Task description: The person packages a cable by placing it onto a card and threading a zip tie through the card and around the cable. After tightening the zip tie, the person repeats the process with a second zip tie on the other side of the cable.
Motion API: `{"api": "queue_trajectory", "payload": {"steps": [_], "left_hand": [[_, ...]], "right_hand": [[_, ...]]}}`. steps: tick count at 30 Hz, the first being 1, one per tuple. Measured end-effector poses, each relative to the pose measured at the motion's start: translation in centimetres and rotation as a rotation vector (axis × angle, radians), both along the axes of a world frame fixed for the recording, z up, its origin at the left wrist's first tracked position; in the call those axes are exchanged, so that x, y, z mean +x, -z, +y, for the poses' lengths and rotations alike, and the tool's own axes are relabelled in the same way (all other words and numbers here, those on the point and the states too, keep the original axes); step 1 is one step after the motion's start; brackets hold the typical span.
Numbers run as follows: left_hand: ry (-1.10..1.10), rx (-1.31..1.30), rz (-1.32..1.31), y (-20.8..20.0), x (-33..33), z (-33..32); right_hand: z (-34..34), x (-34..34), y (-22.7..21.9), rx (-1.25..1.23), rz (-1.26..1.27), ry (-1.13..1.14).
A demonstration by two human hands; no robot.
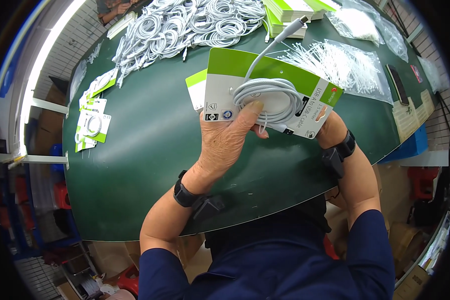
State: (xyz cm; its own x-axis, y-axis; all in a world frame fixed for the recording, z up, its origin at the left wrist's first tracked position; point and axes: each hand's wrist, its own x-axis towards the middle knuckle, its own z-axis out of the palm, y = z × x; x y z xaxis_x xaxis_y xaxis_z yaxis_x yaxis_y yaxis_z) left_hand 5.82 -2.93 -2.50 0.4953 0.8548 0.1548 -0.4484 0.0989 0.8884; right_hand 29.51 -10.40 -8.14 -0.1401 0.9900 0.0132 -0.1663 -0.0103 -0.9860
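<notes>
My left hand [225,135] is closed on a green-and-white packaging card [220,65], its thumb pressing a coiled grey-white charging cable [267,85] against the front. One cable end stands up past the card's top edge, and a dark metal plug [287,131] pokes out below the coil. A thin white tie loop [263,123] hangs at the coil's bottom. My right hand [333,131] is at the card's lower right edge; its fingers are hidden behind the card. Another green-and-white card [197,87] shows partly behind the left side.
On the green table [150,200], a heap of coiled cables [195,25] covers the far side. Carded cables [92,125] lie left. Card stacks [285,12], a bag of white ties [335,65] and a dark phone [397,84] lie far right. Another person's hand [121,8] shows far left.
</notes>
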Motion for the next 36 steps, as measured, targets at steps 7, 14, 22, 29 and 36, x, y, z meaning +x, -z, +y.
{"api": "queue_trajectory", "payload": {"steps": [7,14,22,29,36], "left_hand": [[0.006,0.028,0.005,0.5,0.2,0.0],[0.036,0.024,0.072,0.7,-0.2,-0.1],[0.089,-0.117,0.048,0.6,-0.3,0.2],[0.115,-0.179,0.049,0.4,-0.2,0.3],[0.085,-0.258,0.176,0.9,-0.8,0.1]], "right_hand": [[0.2,0.5,0.1,0.070,0.151,-0.113],[0.9,-1.1,-1.8,0.110,-0.577,-0.011],[2.2,-2.4,1.6,0.058,-0.004,-0.021],[3.2,-2.4,1.3,0.162,-0.339,-0.022],[6.9,-2.5,-1.8,-0.078,0.134,-0.113]]}}
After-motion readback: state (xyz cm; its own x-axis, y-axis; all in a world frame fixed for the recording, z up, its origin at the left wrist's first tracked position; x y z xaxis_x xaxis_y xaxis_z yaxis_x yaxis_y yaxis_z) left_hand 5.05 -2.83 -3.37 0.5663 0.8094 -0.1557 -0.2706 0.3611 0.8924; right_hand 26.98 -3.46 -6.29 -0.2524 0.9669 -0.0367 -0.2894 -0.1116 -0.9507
